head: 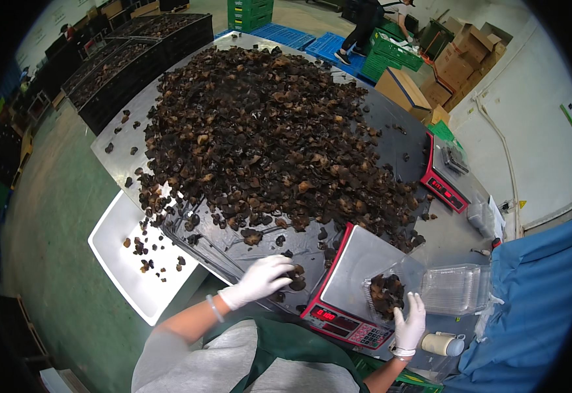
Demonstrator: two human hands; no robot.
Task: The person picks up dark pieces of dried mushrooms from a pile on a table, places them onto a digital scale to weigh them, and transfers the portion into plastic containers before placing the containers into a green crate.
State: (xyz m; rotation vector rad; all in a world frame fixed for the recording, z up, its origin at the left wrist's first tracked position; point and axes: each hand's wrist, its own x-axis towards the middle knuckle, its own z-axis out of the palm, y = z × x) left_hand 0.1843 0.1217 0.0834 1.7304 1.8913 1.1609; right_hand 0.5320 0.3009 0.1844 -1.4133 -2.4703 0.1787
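My left hand (259, 281), in a white glove, has its fingers at a few pieces of dark wood ear fungus (296, 277) on the table; whether it grips them I cannot tell. My right hand (410, 319), also gloved, rests fingers spread against the near right edge of a clear plastic tray (367, 294) holding fungus pieces (386, 294). The tray sits on the right part of a red-framed digital scale (352, 275) with a lit display. Beyond both hands spreads a large heap of wood ear fungus (266, 132) on the metal table (114, 162).
A white bin (114, 245) with loose pieces stands at the table's left. Stacked clear containers (455, 290) and a cream bottle (438, 344) are right of the scale. A second scale (445, 172) stands farther right. A person (364, 22) bends over green crates (389, 49) behind.
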